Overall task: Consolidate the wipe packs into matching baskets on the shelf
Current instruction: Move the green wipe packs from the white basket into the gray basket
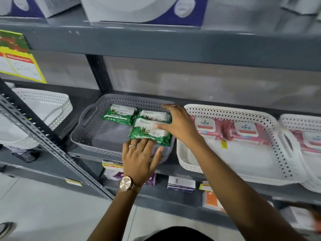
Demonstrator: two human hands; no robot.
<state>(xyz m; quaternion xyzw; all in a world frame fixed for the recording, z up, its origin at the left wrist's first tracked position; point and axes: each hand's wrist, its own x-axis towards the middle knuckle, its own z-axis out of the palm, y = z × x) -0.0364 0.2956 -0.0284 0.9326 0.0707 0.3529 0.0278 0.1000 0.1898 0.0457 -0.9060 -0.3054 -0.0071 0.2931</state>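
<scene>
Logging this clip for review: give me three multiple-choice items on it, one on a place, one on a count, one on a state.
1. The green wipe packs lie in:
A. the grey basket
B. the white basket
C. the floor

2. Green packs visible:
A. one
B. three
C. five

3. The right hand is:
A. in a fist
B. hidden
C. spread open against the front green pack

Answers: 1 A, the packs sit inside the grey walls. 2 B, three green packs show. 3 C, its fingers are splayed at the pack's edge, while the left hand rests on the basket's front.
</scene>
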